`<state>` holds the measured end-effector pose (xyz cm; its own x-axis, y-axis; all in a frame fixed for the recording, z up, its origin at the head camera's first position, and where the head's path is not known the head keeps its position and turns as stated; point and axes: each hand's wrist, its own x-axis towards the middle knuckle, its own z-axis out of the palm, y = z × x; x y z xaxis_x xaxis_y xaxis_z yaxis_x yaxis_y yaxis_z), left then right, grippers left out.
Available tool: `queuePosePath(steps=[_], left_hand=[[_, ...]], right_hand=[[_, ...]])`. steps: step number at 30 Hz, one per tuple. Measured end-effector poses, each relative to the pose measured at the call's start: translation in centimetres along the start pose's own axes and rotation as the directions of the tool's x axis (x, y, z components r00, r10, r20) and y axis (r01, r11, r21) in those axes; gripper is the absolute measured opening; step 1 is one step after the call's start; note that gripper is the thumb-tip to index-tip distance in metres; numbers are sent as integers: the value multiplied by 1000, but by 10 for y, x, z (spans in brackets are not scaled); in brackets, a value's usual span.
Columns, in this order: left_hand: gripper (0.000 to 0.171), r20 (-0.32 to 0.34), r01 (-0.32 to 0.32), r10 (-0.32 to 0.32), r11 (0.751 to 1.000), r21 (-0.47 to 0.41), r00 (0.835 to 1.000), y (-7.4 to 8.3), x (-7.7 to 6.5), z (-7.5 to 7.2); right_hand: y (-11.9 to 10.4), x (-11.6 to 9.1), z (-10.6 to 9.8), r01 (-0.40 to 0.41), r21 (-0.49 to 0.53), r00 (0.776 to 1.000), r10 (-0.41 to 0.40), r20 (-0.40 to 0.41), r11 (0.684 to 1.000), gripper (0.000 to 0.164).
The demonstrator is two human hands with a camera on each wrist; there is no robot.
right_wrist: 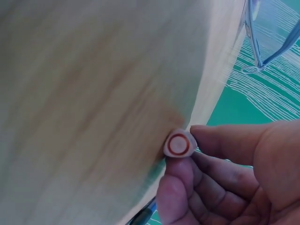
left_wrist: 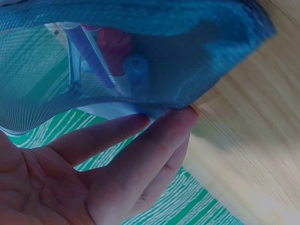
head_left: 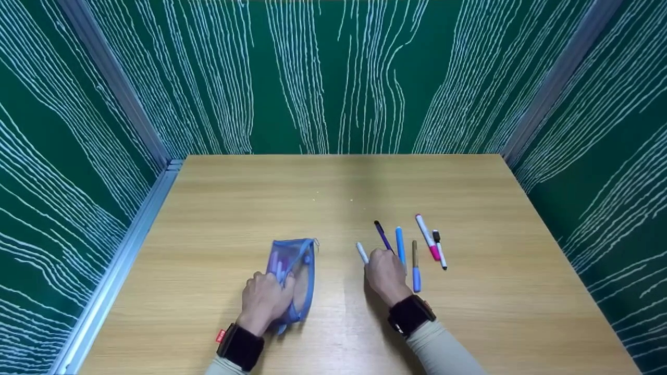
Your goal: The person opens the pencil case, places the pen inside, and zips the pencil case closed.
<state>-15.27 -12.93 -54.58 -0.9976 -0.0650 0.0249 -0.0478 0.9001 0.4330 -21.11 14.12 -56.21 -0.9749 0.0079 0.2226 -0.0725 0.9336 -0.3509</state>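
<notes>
On the table [head_left: 250, 192], the left hand [head_left: 267, 298] pinches the pouch [head_left: 302, 273], probably to steady it, while the right hand [head_left: 387, 273], beside loose pens [head_left: 428, 238], clamps a marker [head_left: 362, 252] between thumb and fingers

Left hand [head_left: 264, 298] grips translucent blue pouch [head_left: 309, 281], pens [head_left: 279, 271] inside — right hand [head_left: 386, 273] holds white pen [head_left: 361, 252] — five other pens [head_left: 400, 242] lying nearby.

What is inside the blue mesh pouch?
A slim purple pen and a pinkish-red item show among other things inside the blue mesh pouch; anything behind them is covered and cannot be seen.
</notes>
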Motion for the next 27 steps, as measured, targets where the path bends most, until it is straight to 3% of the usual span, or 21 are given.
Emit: queuePosePath(steps=[6, 17, 21, 27], left_hand=[[54, 8, 1, -1, 1000, -3, 1000, 1, 0, 0], [54, 27, -2, 2, 1000, -12, 1000, 1, 0, -1], [54, 18, -6, 6, 1000, -12, 1000, 0, 0, 0], [54, -4, -9, 9, 1000, -12, 1000, -1, 1, 1]], right_hand=[[-1, -1, -2, -10, 20, 1000, 10, 22, 1000, 12], [-5, -2, -11, 9, 140, 998, -17, 54, 990, 28], [-8, -3, -13, -8, 238, 996, -13, 86, 971, 25], [-15, -6, -14, -59, 393, 990, 3, 142, 918, 14]])
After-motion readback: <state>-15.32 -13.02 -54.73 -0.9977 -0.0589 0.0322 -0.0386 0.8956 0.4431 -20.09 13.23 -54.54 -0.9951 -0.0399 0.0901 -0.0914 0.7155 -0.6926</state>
